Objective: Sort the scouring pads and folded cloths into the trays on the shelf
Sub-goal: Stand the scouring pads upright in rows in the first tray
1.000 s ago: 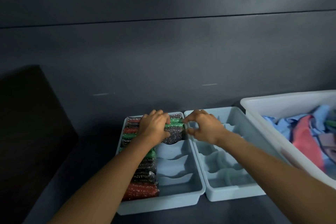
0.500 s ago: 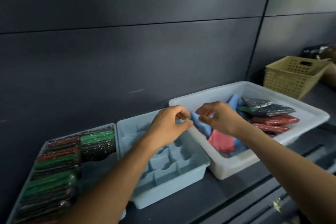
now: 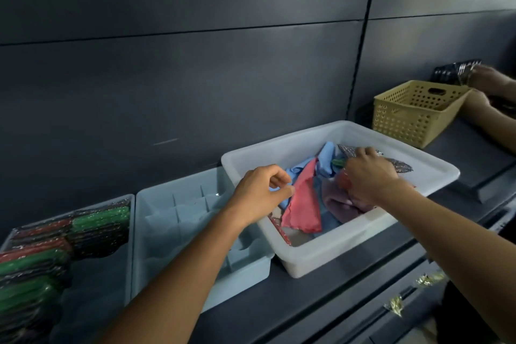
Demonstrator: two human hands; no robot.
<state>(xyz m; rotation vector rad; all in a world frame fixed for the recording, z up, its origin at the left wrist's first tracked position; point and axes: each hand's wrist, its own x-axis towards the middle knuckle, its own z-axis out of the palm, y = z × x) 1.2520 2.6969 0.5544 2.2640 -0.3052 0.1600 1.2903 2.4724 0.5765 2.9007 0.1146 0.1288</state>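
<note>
Head view, left hand (image 3: 259,195) over white bin (image 3: 335,248) rim, grip curled, right hand (image 3: 368,176) among cloths (image 3: 303,204) and scouring pads (image 3: 399,166), grip cannot tell.

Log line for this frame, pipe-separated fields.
phase: pick at white bin | left hand: curled beside pink cloth, grip unclear | right hand: on silver scouring pad, grip unclear

Open-topped white bin (image 3: 335,251) crowds the open divided tray (image 3: 167,232), apparently touching; yellow basket (image 3: 405,120) stands apart.
</note>
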